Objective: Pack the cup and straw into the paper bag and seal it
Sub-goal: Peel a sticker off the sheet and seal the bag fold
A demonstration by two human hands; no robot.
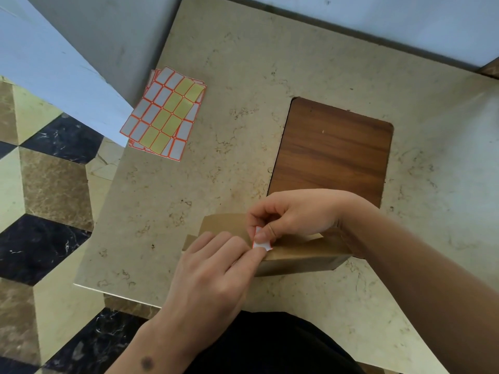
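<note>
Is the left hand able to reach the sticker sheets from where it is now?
Probably yes. The left hand rests on the paper bag, and the table between it and the sticker sheets is bare. It would first have to let go of the bag's fold.

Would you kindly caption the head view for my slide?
Both hands press a white sticker onto the folded paper bag.

Soft even daylight, slight wide-angle warping
</note>
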